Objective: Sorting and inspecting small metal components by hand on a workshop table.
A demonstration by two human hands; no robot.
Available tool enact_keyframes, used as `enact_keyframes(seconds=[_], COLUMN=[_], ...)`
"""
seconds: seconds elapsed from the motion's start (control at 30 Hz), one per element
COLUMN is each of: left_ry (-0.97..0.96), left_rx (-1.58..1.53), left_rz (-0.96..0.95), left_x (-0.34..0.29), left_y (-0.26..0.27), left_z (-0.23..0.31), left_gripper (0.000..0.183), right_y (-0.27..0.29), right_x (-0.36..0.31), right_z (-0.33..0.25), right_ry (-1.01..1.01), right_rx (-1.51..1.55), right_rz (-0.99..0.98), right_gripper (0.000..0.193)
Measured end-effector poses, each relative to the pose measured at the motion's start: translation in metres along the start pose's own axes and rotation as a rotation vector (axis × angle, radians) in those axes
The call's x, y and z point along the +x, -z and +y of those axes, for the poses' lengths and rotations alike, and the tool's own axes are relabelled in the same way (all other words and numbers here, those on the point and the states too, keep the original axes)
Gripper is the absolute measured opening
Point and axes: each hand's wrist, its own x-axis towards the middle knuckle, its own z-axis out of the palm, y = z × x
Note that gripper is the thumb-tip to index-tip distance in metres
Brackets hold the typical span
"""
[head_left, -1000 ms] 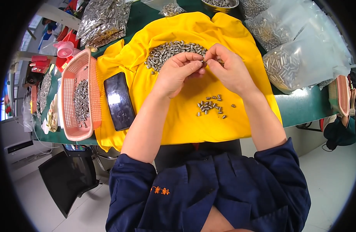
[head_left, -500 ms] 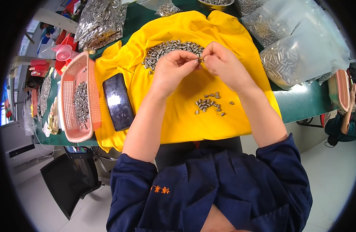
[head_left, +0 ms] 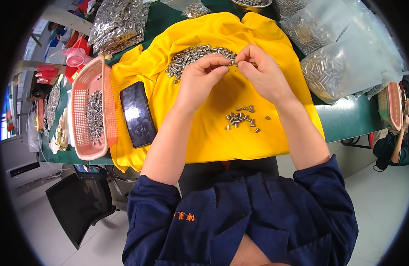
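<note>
Both my hands are raised over a yellow cloth, fingertips close together in front of a pile of small silvery metal cylinders (head_left: 186, 60). My left hand (head_left: 202, 80) is closed in a pinch of thumb and forefinger. My right hand (head_left: 266, 75) pinches likewise, its tips just right of the left ones. Whatever sits at the fingertips is tiny and mostly hidden. Nearer to me, a smaller scatter of the same metal cylinders (head_left: 240, 119) lies on the yellow cloth (head_left: 204, 142), below the gap between my hands.
Left of my left forearm lies a black phone (head_left: 138, 115). Beyond it stands a pink basket (head_left: 107, 111) holding more metal cylinders. Clear bags of metal parts (head_left: 326, 71) rest at the right; another bag (head_left: 120, 26) and a metal bowl (head_left: 251, 5) are at the back.
My fingertips have drawn slightly apart, and the right hand's thumb and forefinger have shifted a little. The cylinders on the cloth look unchanged.
</note>
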Motion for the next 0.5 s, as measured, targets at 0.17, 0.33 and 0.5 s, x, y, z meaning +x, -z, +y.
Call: enact_keyframes(seconds=[0.17, 0.33, 0.5], left_ry=[0.231, 0.234, 0.223], left_rx=[-0.393, -0.450, -0.426], left_rz=[-0.074, -0.077, -0.074], left_x=[-0.0035, -0.0036, -0.0033], left_y=[0.0011, -0.0003, -0.0009], left_z=[0.0047, 0.0049, 0.0045], left_gripper=[0.016, 0.015, 0.014], right_y=[0.0004, 0.0021, 0.0010], right_x=[-0.0010, -0.0019, -0.0029], right_z=[-0.0008, -0.0028, -0.0037], right_ry=[-0.004, 0.000, 0.045], right_rx=[0.061, 0.062, 0.022], right_rz=[-0.024, -0.057, -0.059], right_gripper=[0.005, 0.004, 0.004])
